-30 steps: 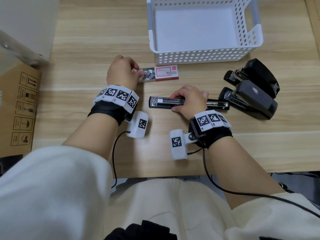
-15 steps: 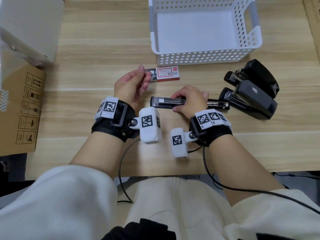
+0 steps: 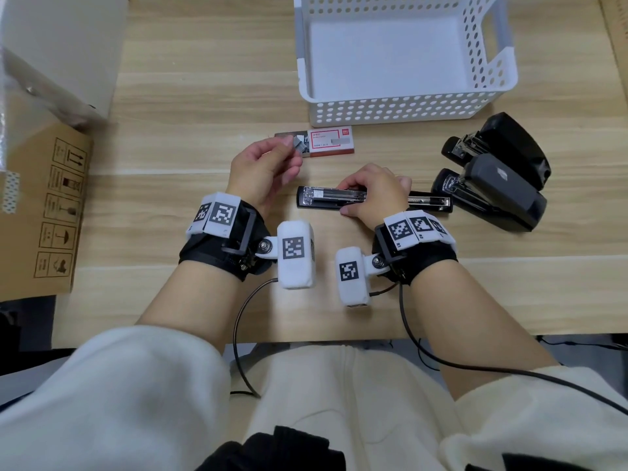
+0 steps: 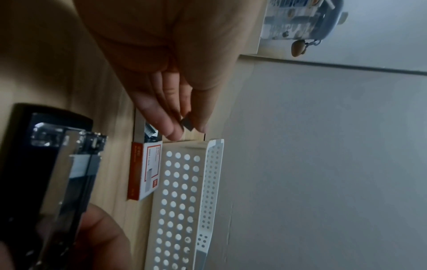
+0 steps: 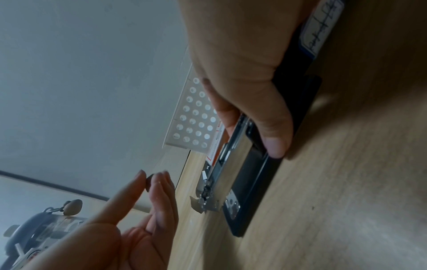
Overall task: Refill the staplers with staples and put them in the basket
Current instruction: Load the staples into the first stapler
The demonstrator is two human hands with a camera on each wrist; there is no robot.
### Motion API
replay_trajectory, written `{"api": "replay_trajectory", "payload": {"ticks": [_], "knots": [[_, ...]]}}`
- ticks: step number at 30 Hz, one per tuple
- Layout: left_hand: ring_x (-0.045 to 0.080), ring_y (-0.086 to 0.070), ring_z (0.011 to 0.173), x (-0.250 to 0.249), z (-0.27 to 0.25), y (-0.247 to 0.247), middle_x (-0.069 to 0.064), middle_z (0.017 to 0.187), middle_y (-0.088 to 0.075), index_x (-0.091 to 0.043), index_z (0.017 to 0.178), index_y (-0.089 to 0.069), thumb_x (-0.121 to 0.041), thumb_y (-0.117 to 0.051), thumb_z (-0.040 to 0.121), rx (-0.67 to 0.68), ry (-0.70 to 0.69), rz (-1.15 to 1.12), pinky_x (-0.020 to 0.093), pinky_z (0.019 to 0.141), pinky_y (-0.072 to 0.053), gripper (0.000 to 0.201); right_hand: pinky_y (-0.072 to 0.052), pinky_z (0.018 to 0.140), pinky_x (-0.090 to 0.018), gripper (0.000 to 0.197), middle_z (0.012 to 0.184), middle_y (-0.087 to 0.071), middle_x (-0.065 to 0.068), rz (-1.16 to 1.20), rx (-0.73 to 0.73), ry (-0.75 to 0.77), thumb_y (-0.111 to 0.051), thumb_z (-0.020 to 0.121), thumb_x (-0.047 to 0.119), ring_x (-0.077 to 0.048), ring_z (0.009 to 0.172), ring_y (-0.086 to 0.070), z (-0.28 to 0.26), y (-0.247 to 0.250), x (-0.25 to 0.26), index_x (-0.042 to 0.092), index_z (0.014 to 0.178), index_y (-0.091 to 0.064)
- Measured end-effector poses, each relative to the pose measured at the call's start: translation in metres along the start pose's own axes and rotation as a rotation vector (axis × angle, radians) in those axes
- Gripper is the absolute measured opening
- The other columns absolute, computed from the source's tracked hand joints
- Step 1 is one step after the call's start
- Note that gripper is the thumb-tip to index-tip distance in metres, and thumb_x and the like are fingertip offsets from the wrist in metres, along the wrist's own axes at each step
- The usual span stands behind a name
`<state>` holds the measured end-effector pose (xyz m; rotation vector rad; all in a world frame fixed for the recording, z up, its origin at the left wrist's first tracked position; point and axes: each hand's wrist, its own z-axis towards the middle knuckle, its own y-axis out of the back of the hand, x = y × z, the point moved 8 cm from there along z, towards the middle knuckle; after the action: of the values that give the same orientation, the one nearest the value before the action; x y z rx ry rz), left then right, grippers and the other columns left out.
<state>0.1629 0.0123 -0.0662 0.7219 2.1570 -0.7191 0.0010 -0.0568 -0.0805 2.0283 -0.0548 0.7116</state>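
A black stapler [image 3: 326,201] lies flat and swung open on the wooden table, its metal staple channel [image 5: 227,164] facing up. My right hand [image 3: 372,195] grips it around the middle, thumb on the near side. My left hand [image 3: 268,164] is lifted just left of the staple box [image 3: 331,142] and pinches a small strip of staples [image 3: 299,144] between thumb and fingertips; the strip of staples [image 4: 187,123] shows dark in the left wrist view. The box's tray is slid out to the left. The white perforated basket [image 3: 401,110] stands behind, nothing in it.
Two more black staplers [image 3: 492,185] lie stacked at the right, close to the open stapler's end. A cardboard box [image 3: 44,205] sits at the table's left edge. The table's front edge runs just behind my wrists.
My left hand lifted off the staple box, turned palm up and came back toward me, now pinching a strip of staples. The right hand kept its hold on the open stapler.
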Motion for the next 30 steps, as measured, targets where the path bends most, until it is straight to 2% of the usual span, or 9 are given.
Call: {"api": "replay_trajectory", "payload": {"ticks": [4,8,12,15,17,20,23,25,30], "knots": [[0.006,-0.067,0.065,-0.002,-0.001,0.0,0.0,0.068,-0.072,-0.009,0.081,-0.06,-0.004,-0.06,0.086,0.021,-0.036,-0.119,0.013,0.066,-0.055,0.007,-0.013,0.076,-0.031,0.034,0.109,-0.058,0.007,0.002,-0.001,-0.003,-0.079,0.068,0.025,-0.016,0.112,-0.047,0.0,0.001,-0.001,0.032,0.099,-0.067],[0.007,-0.069,0.068,-0.006,-0.001,-0.001,0.002,0.071,-0.073,-0.005,0.088,-0.062,0.003,-0.055,0.086,0.033,-0.064,-0.212,0.014,0.07,-0.056,0.011,-0.012,0.077,-0.03,0.033,0.109,-0.058,0.006,0.0,-0.003,0.0,-0.079,0.068,0.025,-0.016,0.112,-0.047,0.0,0.001,0.0,0.032,0.099,-0.067],[0.007,-0.068,0.07,-0.009,0.0,-0.001,0.002,0.071,-0.071,-0.004,0.087,-0.062,0.005,-0.049,0.089,0.052,-0.095,-0.248,0.015,0.075,-0.055,0.016,-0.016,0.083,-0.031,0.033,0.108,-0.058,0.007,0.002,-0.003,0.004,-0.079,0.069,0.025,-0.015,0.112,-0.047,0.0,0.002,0.001,0.032,0.099,-0.067],[0.009,-0.069,0.072,-0.009,0.001,0.001,0.003,0.075,-0.072,-0.002,0.085,-0.06,0.006,-0.046,0.09,0.049,-0.087,-0.28,0.017,0.076,-0.055,0.017,-0.015,0.082,-0.031,0.033,0.108,-0.058,0.007,0.008,-0.003,0.005,-0.079,0.069,0.025,-0.015,0.112,-0.047,-0.001,0.003,0.001,0.032,0.099,-0.067],[0.011,-0.07,0.074,-0.009,0.0,0.002,0.004,0.077,-0.072,-0.002,0.085,-0.06,0.006,-0.046,0.09,0.051,-0.08,-0.306,0.018,0.077,-0.055,0.017,-0.011,0.076,-0.03,0.033,0.108,-0.058,0.007,0.008,-0.002,0.006,-0.079,0.068,0.025,-0.015,0.112,-0.047,0.0,0.002,0.001,0.032,0.098,-0.067],[0.012,-0.07,0.071,-0.01,-0.003,0.003,0.004,0.073,-0.072,-0.003,0.086,-0.06,0.004,-0.049,0.089,0.032,-0.081,-0.337,0.019,0.074,-0.056,0.013,-0.009,0.069,-0.029,0.033,0.107,-0.057,0.008,0.001,-0.002,0.01,-0.079,0.068,0.026,-0.015,0.111,-0.047,-0.001,0.001,0.002,0.032,0.098,-0.067],[0.013,-0.069,0.068,-0.013,-0.004,0.005,0.005,0.07,-0.071,-0.008,0.093,-0.055,0.002,-0.053,0.088,0.004,-0.087,-0.347,0.019,0.068,-0.058,0.011,-0.014,0.08,-0.03,0.033,0.108,-0.058,0.007,0.011,-0.009,0.008,-0.079,0.068,0.025,-0.015,0.111,-0.047,-0.001,0.002,0.001,0.032,0.098,-0.067],[0.013,-0.069,0.067,-0.013,-0.004,0.007,0.005,0.069,-0.071,-0.01,0.094,-0.051,0.001,-0.055,0.087,-0.009,-0.088,-0.36,0.019,0.065,-0.057,0.014,-0.016,0.081,-0.031,0.033,0.108,-0.058,0.007,0.017,-0.011,0.009,-0.079,0.068,0.024,-0.016,0.111,-0.047,-0.001,0.003,0.001,0.032,0.099,-0.068],[0.009,-0.067,0.065,-0.007,-0.005,0.01,0.002,0.068,-0.07,-0.009,0.086,-0.059,0.003,-0.058,0.084,-0.036,-0.062,-0.351,0.016,0.063,-0.056,0.012,-0.02,0.086,-0.034,0.033,0.109,-0.058,0.007,0.01,-0.005,0.008,-0.079,0.069,0.024,-0.016,0.112,-0.046,-0.001,0.003,0.001,0.032,0.099,-0.067]]}}
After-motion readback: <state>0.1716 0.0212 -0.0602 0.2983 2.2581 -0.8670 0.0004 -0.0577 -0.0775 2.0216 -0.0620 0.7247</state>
